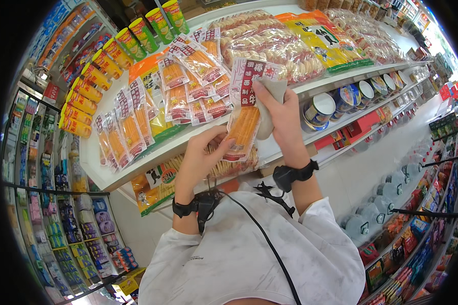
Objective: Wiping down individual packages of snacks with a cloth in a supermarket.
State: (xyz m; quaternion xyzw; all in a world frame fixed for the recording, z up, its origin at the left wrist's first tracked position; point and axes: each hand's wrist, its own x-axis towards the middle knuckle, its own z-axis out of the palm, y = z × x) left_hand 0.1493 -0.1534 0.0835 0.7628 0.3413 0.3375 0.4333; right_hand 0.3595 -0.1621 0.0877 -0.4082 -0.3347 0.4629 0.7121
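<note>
Between my hands is a clear snack packet (244,126) of orange strips, its printed top tilted away from me. My left hand (204,152) pinches the lower left edge of this packet between thumb and fingers. A folded grey cloth (269,120) is in my right hand (282,108), pressed against the packet's right side, with the thumb over the printed front. Just beyond my hands, a heap of similar packets (196,78) lies on the white display shelf (95,167). A row of these packets (128,126) leans to its left.
Yellow and green snack canisters (86,88) line the shelf's left and back edge. Large bags of round crackers (259,42) lie farther back. Tins (319,108) stand on the tier below, at right. Water jugs (357,225) sit on the floor beside another stocked rack (408,244).
</note>
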